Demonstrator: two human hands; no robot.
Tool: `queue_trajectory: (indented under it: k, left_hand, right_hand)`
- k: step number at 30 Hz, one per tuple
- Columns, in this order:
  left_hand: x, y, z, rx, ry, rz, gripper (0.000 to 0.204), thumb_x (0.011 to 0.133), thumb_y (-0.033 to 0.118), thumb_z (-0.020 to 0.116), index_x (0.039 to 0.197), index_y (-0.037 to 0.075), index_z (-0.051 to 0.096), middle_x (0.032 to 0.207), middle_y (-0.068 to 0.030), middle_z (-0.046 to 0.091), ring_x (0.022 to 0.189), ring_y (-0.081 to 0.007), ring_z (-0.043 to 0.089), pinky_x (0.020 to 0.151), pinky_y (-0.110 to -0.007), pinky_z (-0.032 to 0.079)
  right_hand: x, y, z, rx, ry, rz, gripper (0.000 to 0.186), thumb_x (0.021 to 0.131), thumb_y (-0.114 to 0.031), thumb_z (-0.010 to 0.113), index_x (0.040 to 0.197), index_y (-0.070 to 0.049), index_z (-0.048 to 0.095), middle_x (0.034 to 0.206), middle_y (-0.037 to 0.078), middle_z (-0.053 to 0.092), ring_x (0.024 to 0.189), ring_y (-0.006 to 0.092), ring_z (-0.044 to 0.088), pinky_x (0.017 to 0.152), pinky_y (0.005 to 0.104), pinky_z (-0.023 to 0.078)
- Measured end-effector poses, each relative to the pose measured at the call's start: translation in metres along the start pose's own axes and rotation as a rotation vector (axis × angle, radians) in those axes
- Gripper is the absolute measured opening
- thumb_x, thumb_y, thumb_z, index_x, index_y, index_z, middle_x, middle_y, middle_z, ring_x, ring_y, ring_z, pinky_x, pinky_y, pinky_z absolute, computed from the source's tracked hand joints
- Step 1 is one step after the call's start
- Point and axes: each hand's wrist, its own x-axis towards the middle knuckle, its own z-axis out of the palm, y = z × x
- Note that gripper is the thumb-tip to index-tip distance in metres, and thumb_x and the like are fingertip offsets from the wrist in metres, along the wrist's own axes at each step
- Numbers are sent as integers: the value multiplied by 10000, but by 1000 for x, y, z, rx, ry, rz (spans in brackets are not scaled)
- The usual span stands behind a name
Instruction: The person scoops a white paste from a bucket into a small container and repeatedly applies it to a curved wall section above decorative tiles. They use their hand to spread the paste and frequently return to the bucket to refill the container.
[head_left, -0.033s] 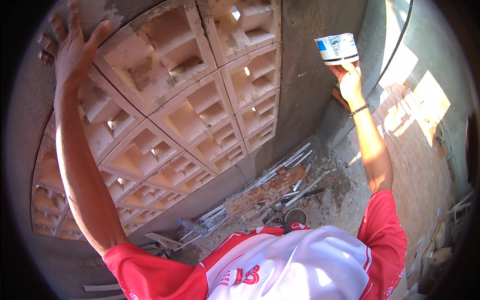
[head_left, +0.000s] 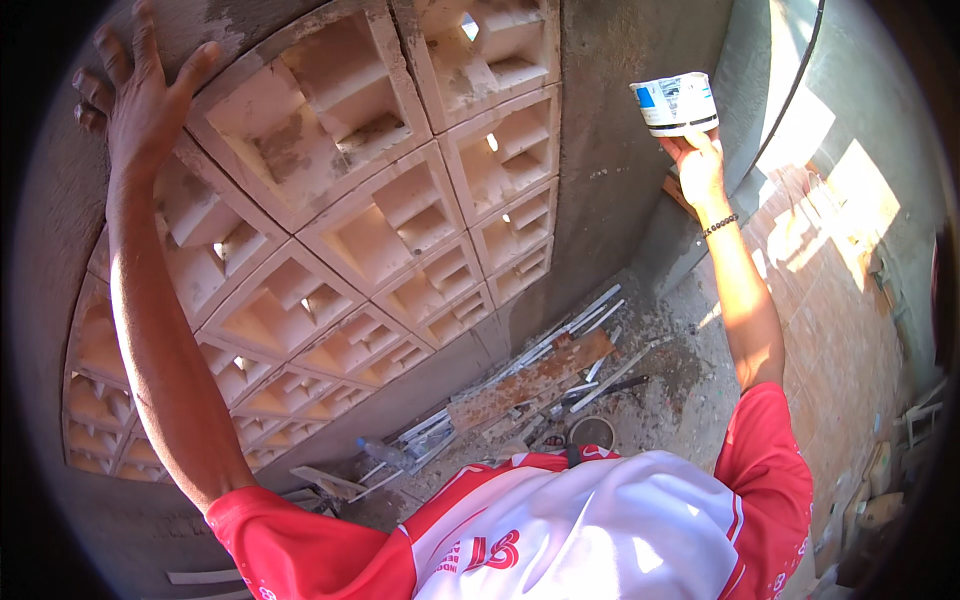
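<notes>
My left hand (head_left: 145, 100) is spread against the grey plastered wall at the upper left, fingers apart, just above a panel of pale ventilation blocks (head_left: 372, 235). Raised on the right, my right hand (head_left: 700, 165) holds a white plastic tub (head_left: 678, 105) with blue and dark markings. Its fingers support the tub from underneath, and the tub stands nearly upright with a rough, cut-looking rim. What is inside the tub is hidden. A dark beaded bracelet (head_left: 719, 225) circles my right wrist.
White strips and a worn board (head_left: 535, 380) lie on the debris-strewn floor below the blocks. Near them are a round container (head_left: 592, 432) and a clear plastic bottle (head_left: 385, 452). A dark cable (head_left: 795, 90) hangs at the upper right. Rubble lines the far right edge (head_left: 880, 500).
The tub and my right hand sit very slightly lower. My left hand has stayed in place on the wall.
</notes>
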Motion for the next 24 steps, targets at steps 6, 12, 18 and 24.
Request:
queue_trajectory:
  k: [6, 12, 18, 24]
  left_hand:
    - [1, -1, -9, -11, 15, 7, 953, 756, 838, 436, 1534, 382, 128, 1621, -100, -15, 1456, -415, -136, 1118, -613, -109]
    - [-7, 11, -7, 51, 32, -8, 928, 774, 777, 477, 1533, 388, 113, 1624, -45, -23, 1471, -355, -126, 1157, -548, -97]
    - [9, 32, -29, 113, 4, -94, 954, 789, 679, 569, 1538, 375, 63, 1622, -5, -73, 1474, -296, -152, 1172, -519, -100]
    - [8, 42, -31, 119, -81, -181, 979, 794, 619, 617, 1543, 352, 46, 1618, 12, -106, 1473, -272, -168, 1179, -499, -101]
  right_hand:
    - [-51, 14, -39, -105, -15, 101, 510, 931, -69, 514, 1414, -73, 351, 1388, 175, 456, 1240, 341, 518, 1040, 493, 438]
    - [-65, 4, -39, -6, 43, 104, 455, 948, 4, 479, 1382, -8, 340, 1352, 164, 471, 1210, 325, 539, 1000, 448, 492]
    - [-15, -44, 2, 58, 44, -18, 573, 883, -46, 574, 1407, -78, 345, 1318, 149, 511, 1170, 302, 574, 943, 450, 525]
    - [56, -138, 62, -33, -170, -207, 655, 858, -149, 606, 1437, -121, 303, 1298, 138, 516, 1113, 330, 604, 894, 503, 534]
